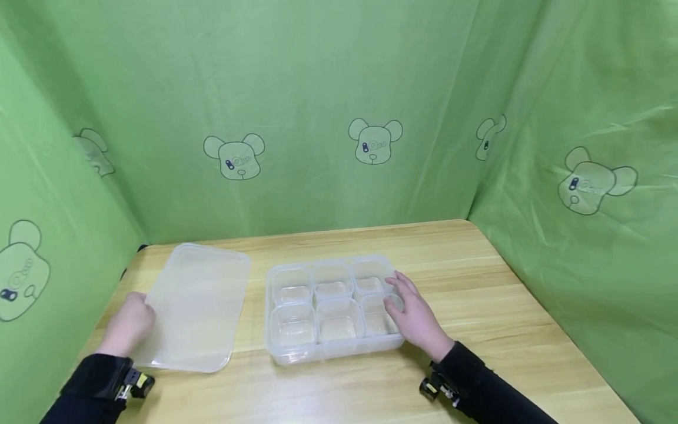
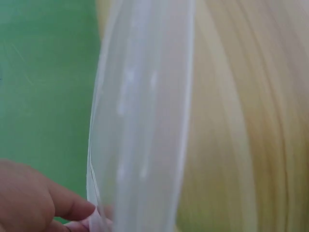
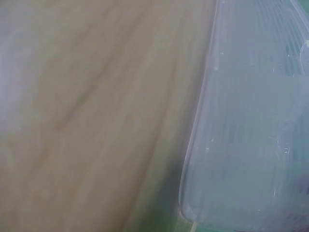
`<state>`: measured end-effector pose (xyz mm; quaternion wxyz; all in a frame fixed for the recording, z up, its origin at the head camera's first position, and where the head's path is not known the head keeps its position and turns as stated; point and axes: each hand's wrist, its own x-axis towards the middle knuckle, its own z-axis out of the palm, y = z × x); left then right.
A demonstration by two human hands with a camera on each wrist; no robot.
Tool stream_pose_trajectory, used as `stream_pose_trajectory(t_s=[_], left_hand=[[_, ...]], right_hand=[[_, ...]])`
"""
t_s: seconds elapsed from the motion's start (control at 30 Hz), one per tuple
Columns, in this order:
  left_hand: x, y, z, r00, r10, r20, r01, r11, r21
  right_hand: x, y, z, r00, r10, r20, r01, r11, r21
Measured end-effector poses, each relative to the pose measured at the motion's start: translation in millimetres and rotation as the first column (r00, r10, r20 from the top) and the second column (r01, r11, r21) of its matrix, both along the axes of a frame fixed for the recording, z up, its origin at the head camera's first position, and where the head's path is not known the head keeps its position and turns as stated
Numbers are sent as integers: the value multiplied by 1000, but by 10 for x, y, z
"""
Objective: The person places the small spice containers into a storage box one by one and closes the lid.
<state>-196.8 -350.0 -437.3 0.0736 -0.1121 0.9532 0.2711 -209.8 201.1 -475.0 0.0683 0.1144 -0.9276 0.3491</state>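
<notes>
In the head view, one translucent lid (image 1: pixel 198 306) is by the left edge of the table (image 1: pixel 466 277), pinched by the left hand (image 1: pixel 129 323), and one clear box (image 1: pixel 339 351) with six small containers (image 1: pixel 341 321) stands mid-table, the near right container partly hidden by the right hand (image 1: pixel 418 321), its loosely spread fingers touching the box. The left wrist view shows thumb and fingertip on the blurred, cropped lid; the right wrist view cuts off the box, the right hand hardly discernible.

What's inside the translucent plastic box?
Inside the translucent plastic box, six small clear containers stand in two rows of three, seemingly empty. The right hand covers part of the near-right one; whether anything lies beneath them can't be seen.
</notes>
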Motion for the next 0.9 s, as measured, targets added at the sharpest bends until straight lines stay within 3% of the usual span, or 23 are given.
stream_pose_trajectory(t_s=[0.3, 0.5, 0.8, 0.9], left_hand=[[18, 110, 143, 993, 22, -118, -13, 997, 80], [120, 248, 261, 972, 1, -235, 8, 999, 41], [213, 478, 497, 914, -39, -403, 23, 999, -45], [245, 576, 581, 886, -66, -458, 36, 997, -74]], right_hand=[[-2, -8, 19, 1000, 10, -5, -11, 1000, -2], [-8, -20, 24, 1000, 9, 4, -9, 1000, -1], [-8, -19, 21, 1000, 4, 13, -4, 1000, 5], [-6, -20, 18, 1000, 2, 16, -2, 1000, 5]])
